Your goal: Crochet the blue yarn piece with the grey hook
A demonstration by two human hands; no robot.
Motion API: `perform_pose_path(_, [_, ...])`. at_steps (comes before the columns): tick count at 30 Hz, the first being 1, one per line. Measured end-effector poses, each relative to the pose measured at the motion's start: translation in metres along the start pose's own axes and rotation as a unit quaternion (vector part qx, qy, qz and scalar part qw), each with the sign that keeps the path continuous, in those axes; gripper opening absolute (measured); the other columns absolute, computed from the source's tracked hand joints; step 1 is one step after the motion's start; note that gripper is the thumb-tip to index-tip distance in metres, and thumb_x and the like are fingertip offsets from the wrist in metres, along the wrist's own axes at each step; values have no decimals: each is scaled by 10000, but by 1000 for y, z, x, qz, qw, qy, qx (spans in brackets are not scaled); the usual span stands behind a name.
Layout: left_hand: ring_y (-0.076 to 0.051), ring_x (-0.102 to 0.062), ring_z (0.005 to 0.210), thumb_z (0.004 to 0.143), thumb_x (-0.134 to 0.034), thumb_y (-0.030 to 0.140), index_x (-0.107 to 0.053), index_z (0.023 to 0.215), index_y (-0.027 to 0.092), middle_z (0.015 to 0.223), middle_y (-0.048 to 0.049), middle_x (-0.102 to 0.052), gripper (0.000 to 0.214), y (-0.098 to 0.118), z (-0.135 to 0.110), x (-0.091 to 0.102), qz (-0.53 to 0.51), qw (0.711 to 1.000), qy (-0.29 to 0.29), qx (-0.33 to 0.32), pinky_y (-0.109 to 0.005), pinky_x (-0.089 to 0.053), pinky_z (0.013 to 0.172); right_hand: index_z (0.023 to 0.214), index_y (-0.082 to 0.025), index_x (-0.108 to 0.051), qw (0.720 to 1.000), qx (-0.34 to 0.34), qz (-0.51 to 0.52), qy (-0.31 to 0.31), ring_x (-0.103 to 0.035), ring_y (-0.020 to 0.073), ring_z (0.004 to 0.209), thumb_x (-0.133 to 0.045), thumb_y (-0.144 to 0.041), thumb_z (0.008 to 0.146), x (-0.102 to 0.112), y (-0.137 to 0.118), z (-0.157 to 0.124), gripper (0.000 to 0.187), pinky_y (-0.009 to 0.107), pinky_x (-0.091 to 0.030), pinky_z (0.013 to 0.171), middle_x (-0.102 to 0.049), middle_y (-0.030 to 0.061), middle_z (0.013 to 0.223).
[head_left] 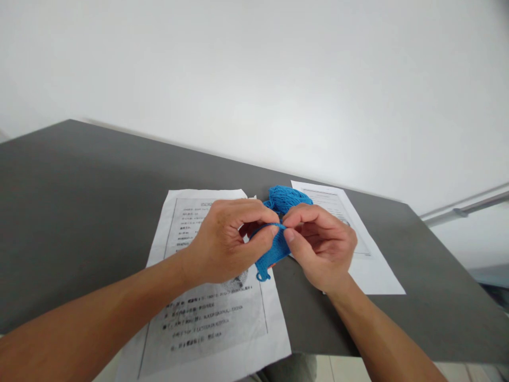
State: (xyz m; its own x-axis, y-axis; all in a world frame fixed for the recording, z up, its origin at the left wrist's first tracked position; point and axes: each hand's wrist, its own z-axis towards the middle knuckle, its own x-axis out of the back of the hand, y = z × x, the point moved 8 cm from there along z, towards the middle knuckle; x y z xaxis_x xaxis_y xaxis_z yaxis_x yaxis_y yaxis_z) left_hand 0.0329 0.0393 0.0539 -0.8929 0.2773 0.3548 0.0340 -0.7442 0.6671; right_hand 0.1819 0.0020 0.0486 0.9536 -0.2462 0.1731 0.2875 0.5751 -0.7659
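A small piece of blue crochet work (273,257) hangs between my two hands, over the gap between two printed sheets. My left hand (234,239) pinches its upper edge between thumb and forefinger. From the other side, my right hand (323,241) pinches the same edge, its fingertips almost meeting the left ones. A loop of yarn shows at the work's lower left corner. Just behind the hands lies a bundle of blue yarn (288,197). Whether a hook is in the fingers cannot be made out.
A creased printed sheet (222,347) lies under my left arm and reaches over the table's front edge. Another printed sheet (382,276) rests to the right. The dark grey table (119,170) meets a white wall (254,85) at the back.
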Motion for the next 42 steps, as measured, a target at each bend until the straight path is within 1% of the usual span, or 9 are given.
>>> perform_pose_path(6, [-65, -484, 552, 893, -627, 54, -739, 762, 153, 622, 46, -624, 198, -1, -1, -1, 4, 1000, -9, -5, -207, -371, 531, 760, -224, -706, 1000, -8, -5, -13, -580, 129, 568, -719, -75, 770, -2, 0, 0, 150, 237, -479, 476, -654, -16, 656])
perform_pose_path(11, [-65, -430, 542, 890, -633, 59, -731, 765, 165, 605, 64, -571, 191, -1, -3, -1, 4, 1000, 5, -26, -224, -368, 555, 760, -224, -692, 1000, -4, 4, -22, -587, 129, 598, -698, -50, 764, -3, 1, 0, 174, 228, -492, 502, -636, -22, 659])
perform_pose_path(15, [-60, -430, 548, 886, -637, 44, -735, 765, 151, 607, 65, -573, 189, -1, -2, -3, 5, 1000, -8, -25, -206, -373, 557, 776, -220, -690, 1000, 3, 6, -29, -582, 116, 599, -685, -49, 783, -4, 2, 0, 172, 213, -497, 517, -634, -27, 675])
perform_pose_path(19, [-48, -432, 551, 879, -641, 27, -745, 765, 123, 610, 60, -576, 182, 2, -2, -1, -6, 999, 2, -35, -184, -373, 559, 788, -221, -685, 999, 6, 7, -34, -586, 114, 613, -676, -42, 793, -4, 3, -1, 179, 203, -499, 521, -627, -30, 682])
perform_pose_path(22, [-49, -446, 563, 881, -642, 19, -753, 769, 106, 618, 49, -585, 180, 2, -1, -3, 8, 999, -16, -31, -185, -378, 566, 794, -220, -687, 999, 12, 3, -34, -586, 110, 619, -674, -35, 796, -3, 2, -2, 185, 203, -502, 535, -631, -30, 690])
perform_pose_path(32, [-48, -438, 561, 885, -648, 22, -766, 777, 96, 611, 49, -578, 177, 5, 0, -1, 13, 999, -14, -38, -187, -372, 565, 851, -217, -720, 999, 40, 16, -33, -601, 113, 633, -703, -35, 826, -4, -1, -2, 185, 217, -512, 548, -649, -20, 716])
perform_pose_path(39, [-44, -454, 561, 872, -650, 16, -765, 768, 94, 602, 50, -575, 174, 3, -2, -2, 5, 999, -10, -36, -173, -385, 576, 811, -219, -697, 999, 32, 4, -35, -603, 119, 638, -680, -28, 817, -6, -1, -1, 192, 218, -507, 544, -637, -25, 694])
perform_pose_path(42, [-44, -469, 559, 864, -652, 21, -758, 760, 96, 601, 47, -592, 167, 1, -2, -2, 3, 1000, -11, -18, -164, -397, 576, 802, -221, -690, 999, 24, -8, -30, -587, 110, 618, -674, -41, 825, -5, -1, -2, 182, 209, -497, 531, -636, -30, 696])
